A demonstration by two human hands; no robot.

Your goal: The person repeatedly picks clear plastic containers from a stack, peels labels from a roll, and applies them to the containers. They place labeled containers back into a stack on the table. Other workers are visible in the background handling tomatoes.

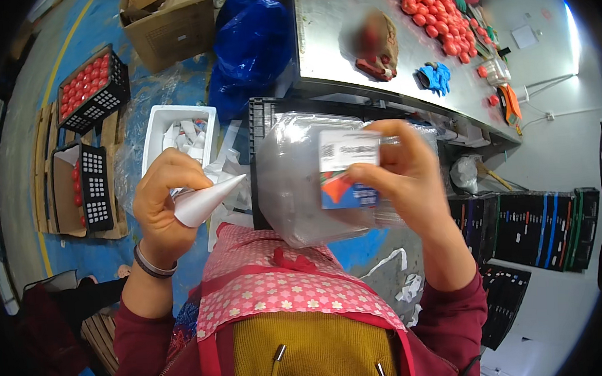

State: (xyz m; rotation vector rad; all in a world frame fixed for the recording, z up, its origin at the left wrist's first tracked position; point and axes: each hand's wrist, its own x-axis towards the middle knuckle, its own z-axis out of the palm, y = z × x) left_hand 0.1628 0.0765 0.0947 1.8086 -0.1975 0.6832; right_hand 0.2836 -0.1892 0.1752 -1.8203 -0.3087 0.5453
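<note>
Pinched in my left hand (166, 202) is a white paper curl (207, 200), rolled to a point that faces right. My right hand (410, 177) grips a printed label (349, 152), white above and blue with a red picture below; it bears writing. Below that label a stack of clear plastic clamshell containers (296, 188) lies in front of me. The label hides part of the containers, and I cannot tell whether it touches them. A black plastic crate (261, 108) shows at the containers' left edge.
A white foam box (179, 112) holds paper scraps, with more paper strips (223, 164) beside it. Red tomatoes (437, 20) and blue gloves (433, 77) lie on the metal table (324, 49). Black crates (91, 91) of tomatoes stand left, near a cardboard box (170, 31). Another person's gloved hand (458, 0) is beyond.
</note>
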